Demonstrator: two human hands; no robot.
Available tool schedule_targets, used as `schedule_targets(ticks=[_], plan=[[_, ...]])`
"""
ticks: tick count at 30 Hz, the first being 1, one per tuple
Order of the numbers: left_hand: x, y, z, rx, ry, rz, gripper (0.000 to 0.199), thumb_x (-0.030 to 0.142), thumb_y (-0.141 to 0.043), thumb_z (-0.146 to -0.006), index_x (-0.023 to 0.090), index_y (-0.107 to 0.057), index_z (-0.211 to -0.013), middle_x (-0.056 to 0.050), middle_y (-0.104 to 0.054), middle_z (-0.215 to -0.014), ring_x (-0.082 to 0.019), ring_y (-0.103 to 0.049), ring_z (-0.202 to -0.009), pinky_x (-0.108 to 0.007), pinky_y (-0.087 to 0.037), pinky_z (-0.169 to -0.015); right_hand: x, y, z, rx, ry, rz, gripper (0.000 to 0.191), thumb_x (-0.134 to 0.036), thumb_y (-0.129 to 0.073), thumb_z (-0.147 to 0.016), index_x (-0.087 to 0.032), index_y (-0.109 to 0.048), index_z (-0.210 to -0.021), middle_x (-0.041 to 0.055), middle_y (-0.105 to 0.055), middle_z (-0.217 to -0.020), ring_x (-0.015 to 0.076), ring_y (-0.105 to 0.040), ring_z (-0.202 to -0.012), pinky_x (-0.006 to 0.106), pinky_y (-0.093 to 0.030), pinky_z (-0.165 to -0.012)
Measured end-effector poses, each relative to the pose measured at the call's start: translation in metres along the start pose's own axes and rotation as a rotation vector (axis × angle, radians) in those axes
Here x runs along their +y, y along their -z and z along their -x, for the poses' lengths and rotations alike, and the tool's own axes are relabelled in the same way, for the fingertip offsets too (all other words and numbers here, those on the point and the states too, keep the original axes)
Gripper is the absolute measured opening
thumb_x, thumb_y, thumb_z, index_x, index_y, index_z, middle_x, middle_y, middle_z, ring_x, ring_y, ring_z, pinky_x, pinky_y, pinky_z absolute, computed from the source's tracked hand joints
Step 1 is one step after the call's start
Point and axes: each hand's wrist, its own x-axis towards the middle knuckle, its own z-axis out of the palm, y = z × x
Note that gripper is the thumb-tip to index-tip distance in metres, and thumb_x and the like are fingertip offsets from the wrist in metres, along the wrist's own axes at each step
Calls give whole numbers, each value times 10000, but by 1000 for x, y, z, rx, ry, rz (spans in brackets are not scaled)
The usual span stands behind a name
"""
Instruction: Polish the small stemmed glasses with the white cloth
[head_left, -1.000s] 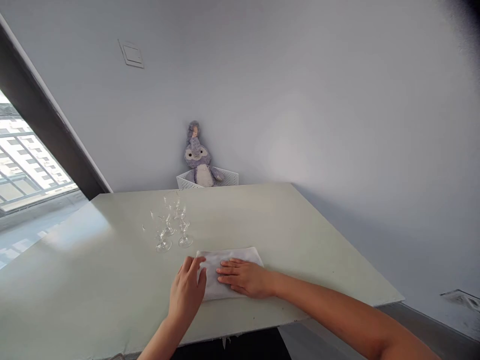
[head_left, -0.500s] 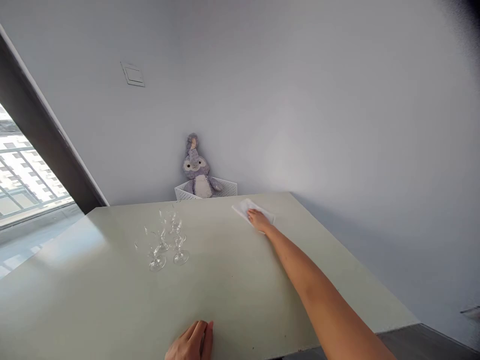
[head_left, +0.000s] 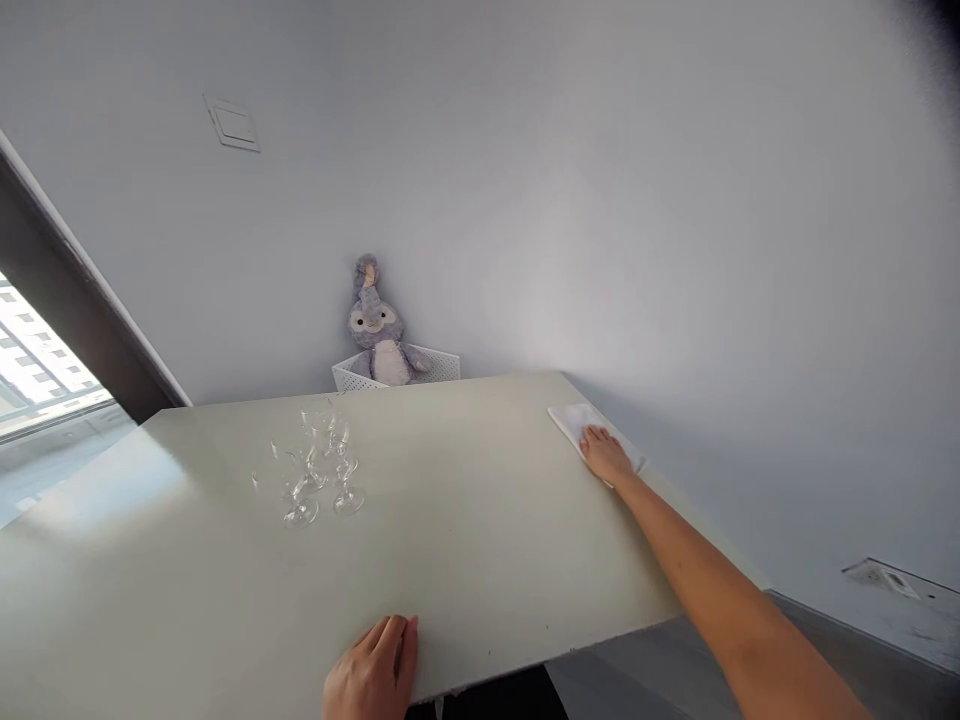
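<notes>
A white cloth (head_left: 576, 418) lies flat on the pale table (head_left: 450, 530), close to its right edge by the wall. On top of it rests my right hand (head_left: 606, 455), fingers stretched out and pressing down, with the arm reaching in from the lower right. My left hand (head_left: 373, 668) is on the table's front edge, its fingers curled together, and nothing shows in them. Several clear stemmed glasses (head_left: 349, 498) stand in a cluster on the left half of the table, away from both hands.
Behind the table's far edge, a grey plush toy (head_left: 389, 362) sits in a white perforated basket (head_left: 448, 367). Walls rise behind and to the right. A window (head_left: 45, 350) is at the left, and a socket panel (head_left: 900, 583) is low on the right wall.
My right hand and the cloth have moved right, to the table's right edge. The view has turned somewhat to the right. My left hand stays at the front edge.
</notes>
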Motion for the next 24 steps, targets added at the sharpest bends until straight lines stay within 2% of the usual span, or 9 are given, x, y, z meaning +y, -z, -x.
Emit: schedule_targets(ticks=[3, 6, 10, 13, 16, 19, 21, 24], plan=[[0, 4, 0, 8, -8, -18, 343, 369, -329, -880, 226, -526, -640, 16, -565, -574, -117, -530, -508, -234, -297, -478, -51, -9, 10, -43, 155, -9, 468, -281, -216, -910, -178, -299, -1359, 97, -291, -1414, 254, -230, -1300, 414, -220, -1023], [-2, 4, 0, 15, -37, -28, 317, 369, -360, -873, 225, -538, -653, 27, -569, -581, -114, -547, -533, -231, -310, -502, -115, -13, 29, -83, 336, -32, 441, -319, -242, -911, -263, -343, -1336, 20, -279, -1427, 210, -185, -1321, 368, -197, -1045], [-7, 1, 1, 18, -33, -63, 302, 384, -382, -864, 231, -539, -656, 38, -558, -555, -119, -535, -508, -242, -295, -492, -190, -10, 85, -68, 687, -176, 471, -299, -268, -905, -107, -365, -1324, 99, -301, -1410, 231, -136, -1331, 383, -135, -1078], [-10, -2, 2, 36, -57, -56, 288, 377, -393, -861, 231, -538, -660, 40, -565, -564, -120, -544, -518, -243, -304, -504, -213, 2, 142, -110, 914, -285, 489, -319, -266, -911, -92, -330, -1339, 88, -270, -1425, 202, -103, -1338, 363, -141, -1092], [-12, -2, 1, 62, -93, -22, 278, 363, -405, -858, 228, -531, -650, 45, -562, -557, -112, -548, -515, -237, -318, -512, -199, 18, 195, -147, 991, -362, 480, -305, -254, -920, -123, -286, -1363, 53, -246, -1436, 178, -115, -1337, 342, -155, -1100], [-11, -2, 0, 97, -132, 8, 274, 357, -412, -855, 225, -522, -640, 47, -551, -542, -105, -547, -501, -229, -318, -492, -158, 23, 225, -164, 899, -374, 473, -293, -268, -921, -182, -251, -1380, 27, -216, -1444, 187, -149, -1331, 362, -187, -1097], [-9, -2, 0, 129, -146, 14, 291, 350, -396, -861, 221, -509, -625, 44, -541, -531, -102, -533, -479, -228, -304, -467, -123, 19, 226, -166, 760, -344, 471, -313, -250, -924, -220, -236, -1385, 9, -211, -1442, 198, -177, -1325, 378, -219, -1086], [-5, -3, 0, 177, -154, 20, 334, 330, -358, -873, 211, -476, -585, 37, -514, -500, -97, -492, -432, -229, -275, -434, -68, 5, 199, -143, 525, -234, 492, -385, -217, -917, -208, -285, -1371, 17, -234, -1433, 212, -210, -1316, 398, -239, -1073]])
